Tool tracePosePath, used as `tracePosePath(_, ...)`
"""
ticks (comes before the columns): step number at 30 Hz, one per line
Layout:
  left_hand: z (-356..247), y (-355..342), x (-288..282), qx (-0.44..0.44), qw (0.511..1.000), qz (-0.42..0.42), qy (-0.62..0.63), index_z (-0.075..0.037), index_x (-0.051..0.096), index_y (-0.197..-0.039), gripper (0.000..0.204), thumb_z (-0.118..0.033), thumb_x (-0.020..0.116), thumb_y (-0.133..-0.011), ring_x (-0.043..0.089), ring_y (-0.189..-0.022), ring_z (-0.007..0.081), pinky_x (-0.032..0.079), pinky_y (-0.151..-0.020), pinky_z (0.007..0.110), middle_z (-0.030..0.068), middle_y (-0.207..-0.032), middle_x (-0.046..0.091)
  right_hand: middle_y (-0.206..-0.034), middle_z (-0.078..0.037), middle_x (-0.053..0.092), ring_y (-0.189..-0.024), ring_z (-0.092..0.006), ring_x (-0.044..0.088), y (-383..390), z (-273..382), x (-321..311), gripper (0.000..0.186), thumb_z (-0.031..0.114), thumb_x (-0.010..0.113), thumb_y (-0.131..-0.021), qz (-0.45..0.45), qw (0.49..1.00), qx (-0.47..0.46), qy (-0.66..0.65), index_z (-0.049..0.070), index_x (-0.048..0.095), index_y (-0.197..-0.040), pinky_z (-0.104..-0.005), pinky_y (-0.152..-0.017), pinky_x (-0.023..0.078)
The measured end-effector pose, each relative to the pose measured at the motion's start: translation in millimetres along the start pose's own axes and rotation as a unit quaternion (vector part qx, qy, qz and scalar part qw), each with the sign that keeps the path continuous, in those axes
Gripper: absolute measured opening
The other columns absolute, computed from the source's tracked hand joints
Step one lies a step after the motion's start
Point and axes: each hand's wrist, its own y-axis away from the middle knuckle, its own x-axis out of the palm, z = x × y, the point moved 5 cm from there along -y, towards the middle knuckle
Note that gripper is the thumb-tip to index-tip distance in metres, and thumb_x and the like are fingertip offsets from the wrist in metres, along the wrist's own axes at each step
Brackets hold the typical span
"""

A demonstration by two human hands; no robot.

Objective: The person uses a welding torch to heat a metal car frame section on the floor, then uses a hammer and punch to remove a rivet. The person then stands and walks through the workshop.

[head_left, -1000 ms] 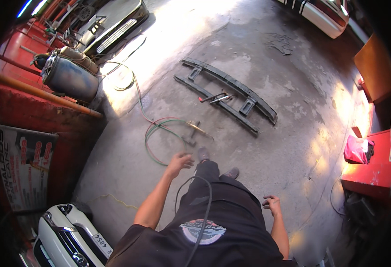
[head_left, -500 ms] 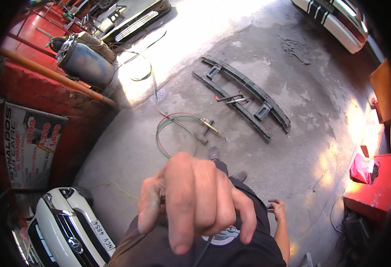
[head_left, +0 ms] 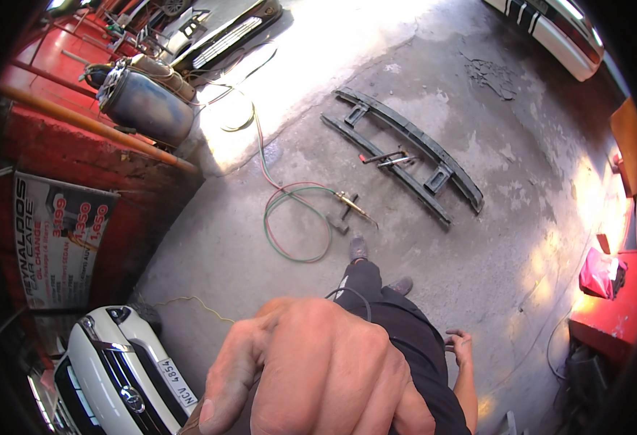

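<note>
My left hand (head_left: 326, 370) is raised close to the view, its back toward me. Its fingers point down past the lower edge, so the tips are cut off; the thumb stands apart at the left, and nothing shows in the hand. Low at my right side hangs my right hand (head_left: 460, 344), fingers loosely bent and apart, holding nothing visible. On the floor ahead of my shoes lie a brass gas torch (head_left: 356, 206), a hammer (head_left: 339, 223) beside it and red and green hoses (head_left: 268, 212). Beyond them rests a dark metal bumper frame (head_left: 413, 134), with hand tools (head_left: 391, 159) lying across it.
A white car (head_left: 112, 362) stands close at the left, near a sign board (head_left: 65, 243) against a red wall. A blue drum (head_left: 148, 109) is farther off. At the right are a red cabinet (head_left: 615, 315) with a pink cloth (head_left: 597, 272) and a white vehicle's end (head_left: 565, 43).
My left hand has come nearer and lower, with its fingertips leaving the lower edge. The scene has shifted slightly right and down. My right hand stays at my side.
</note>
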Motion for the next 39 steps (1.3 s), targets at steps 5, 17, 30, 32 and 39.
tracePosePath(5,1,2,-4,0.007,1.000,-0.003,0.005,0.006,0.069,-0.078,0.041,-0.026,0.058,-0.101,0.042,-0.045,0.0186,0.048,-0.086,0.059,0.0055,-0.051,0.044,-0.076,-0.013,0.068,-0.068,-0.0226,0.068,0,5,-2,0.037,0.005,0.047,-0.080,0.000,1.000,-0.004,0.007,-0.006,0.067,-0.109,-0.0372,-0.064,0.061)
tracePosePath(17,10,3,-15,0.038,0.999,-0.001,-0.005,-0.005,0.067,-0.071,0.042,-0.044,0.068,-0.087,0.045,-0.048,0.0247,0.031,-0.064,0.039,0.0053,-0.057,0.052,-0.077,-0.013,0.069,-0.069,-0.0215,0.069,-2,14,4,0.034,0.005,0.048,-0.080,0.007,1.000,-0.001,0.010,-0.005,0.068,-0.106,-0.0349,-0.062,0.060)
tracePosePath(30,6,-5,-25,0.059,0.997,0.054,0.026,0.001,0.067,-0.072,0.034,-0.027,0.065,-0.092,0.049,-0.047,0.0203,0.045,-0.076,0.044,0.0071,-0.055,0.053,-0.077,-0.015,0.069,-0.069,-0.0242,0.069,-4,12,5,0.038,0.006,0.047,-0.079,0.008,1.000,0.002,0.010,-0.007,0.065,-0.110,-0.0369,-0.062,0.060)
tracePosePath(32,9,2,-24,0.061,0.998,0.021,0.023,-0.004,0.065,-0.068,0.043,-0.042,0.067,-0.088,0.047,-0.047,0.0241,0.033,-0.065,0.038,0.0073,-0.057,0.055,-0.075,-0.014,0.069,-0.069,-0.0227,0.069,0,16,3,0.035,0.006,0.049,-0.079,0.004,1.000,-0.002,-0.002,-0.006,0.067,-0.107,-0.0352,-0.061,0.059)
tracePosePath(39,23,5,-50,-0.101,0.989,-0.082,0.073,0.004,0.069,-0.071,0.048,-0.041,0.073,-0.087,0.049,-0.046,0.0228,0.046,-0.077,0.038,0.0085,-0.054,0.056,-0.075,-0.013,0.068,-0.069,-0.0226,0.069,-4,17,15,0.035,0.007,0.049,-0.078,0.003,1.000,-0.004,0.020,-0.005,0.067,-0.106,-0.0350,-0.060,0.059)
